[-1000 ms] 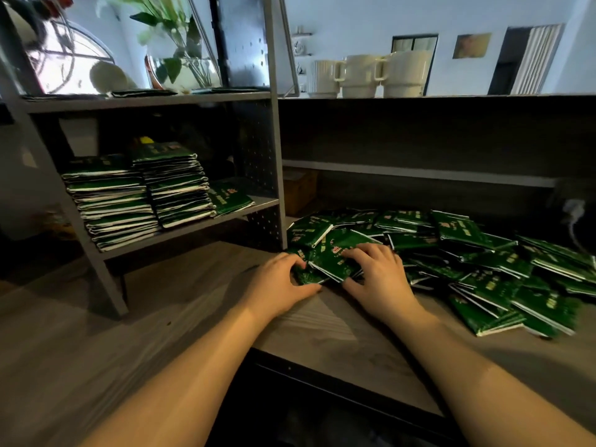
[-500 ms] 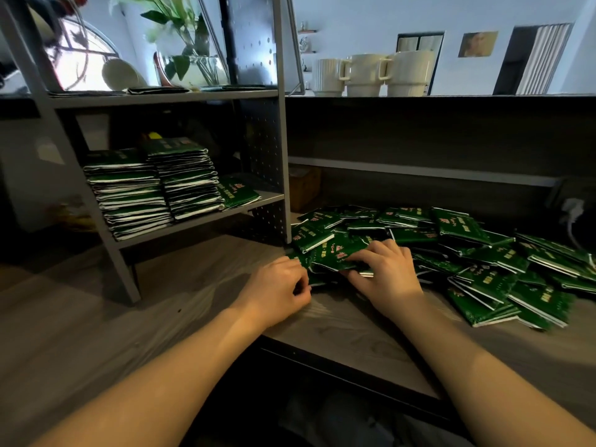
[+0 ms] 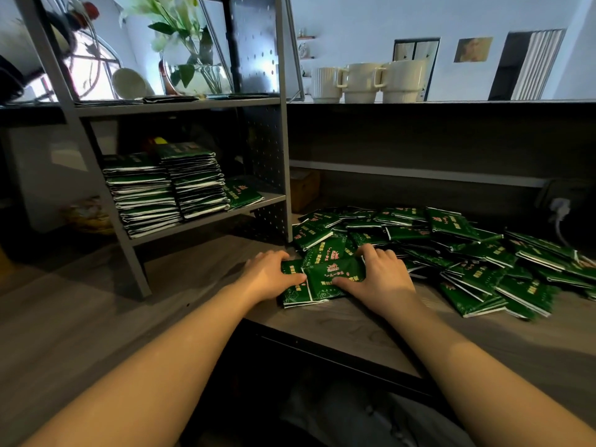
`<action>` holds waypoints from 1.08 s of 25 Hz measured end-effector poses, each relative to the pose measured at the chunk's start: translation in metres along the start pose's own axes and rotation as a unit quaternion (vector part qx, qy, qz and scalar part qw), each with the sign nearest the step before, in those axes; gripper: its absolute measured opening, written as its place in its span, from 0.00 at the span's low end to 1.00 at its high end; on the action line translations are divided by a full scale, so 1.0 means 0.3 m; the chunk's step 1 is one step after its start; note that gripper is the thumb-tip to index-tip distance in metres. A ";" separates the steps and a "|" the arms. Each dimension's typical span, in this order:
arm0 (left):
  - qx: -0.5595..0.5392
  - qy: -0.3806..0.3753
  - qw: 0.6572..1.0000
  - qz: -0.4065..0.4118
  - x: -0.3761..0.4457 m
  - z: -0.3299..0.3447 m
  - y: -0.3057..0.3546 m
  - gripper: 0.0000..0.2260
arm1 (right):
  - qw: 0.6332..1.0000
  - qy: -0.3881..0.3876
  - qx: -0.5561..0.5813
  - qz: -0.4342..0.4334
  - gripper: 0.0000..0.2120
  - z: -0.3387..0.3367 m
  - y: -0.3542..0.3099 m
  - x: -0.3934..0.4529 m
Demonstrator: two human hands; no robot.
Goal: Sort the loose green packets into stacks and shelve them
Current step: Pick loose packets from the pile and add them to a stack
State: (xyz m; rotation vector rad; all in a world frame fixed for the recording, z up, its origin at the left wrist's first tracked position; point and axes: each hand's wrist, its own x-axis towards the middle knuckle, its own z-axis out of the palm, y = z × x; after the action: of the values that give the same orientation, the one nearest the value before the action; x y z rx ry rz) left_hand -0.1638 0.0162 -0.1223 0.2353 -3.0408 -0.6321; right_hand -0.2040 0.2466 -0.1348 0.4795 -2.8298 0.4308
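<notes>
At desk edge: I see a small bunch of glossy green foil packets (image 3: 325,282)
Left hand (image 3: 269,275): grips bunch's left side
Right hand (image 3: 382,275): grips right side
Loose pile (image 3: 467,253): just right

A grey wooden worktop (image 3: 361,330) is seen under the grip. A big messy pile of green packets (image 3: 467,253) is spread on it, right of the grip. A grey metal shelf (image 3: 206,217) is stood on the worktop left of the grip, and two tall stacks of packets (image 3: 167,191) are kept on it.
</notes>
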 end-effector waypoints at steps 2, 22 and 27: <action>-0.017 -0.032 0.999 -0.016 0.033 -0.031 -0.002 0.41 | 0.998 -0.017 0.061 0.023 0.44 0.006 0.006 0.004; -0.502 0.186 0.838 -0.102 -0.132 -0.013 -0.087 0.12 | 0.853 -0.029 0.519 0.039 0.08 -0.001 0.012 0.010; -0.594 0.124 0.791 -0.083 -0.132 -0.009 -0.097 0.09 | 0.745 -0.027 0.657 0.114 0.12 0.005 0.002 0.019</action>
State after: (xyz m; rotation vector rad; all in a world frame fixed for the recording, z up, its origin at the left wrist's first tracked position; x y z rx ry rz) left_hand -0.1204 -0.0053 -0.1311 0.4516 -1.8388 -2.0904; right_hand -0.2097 0.2450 -0.1347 0.3075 -2.1132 2.4698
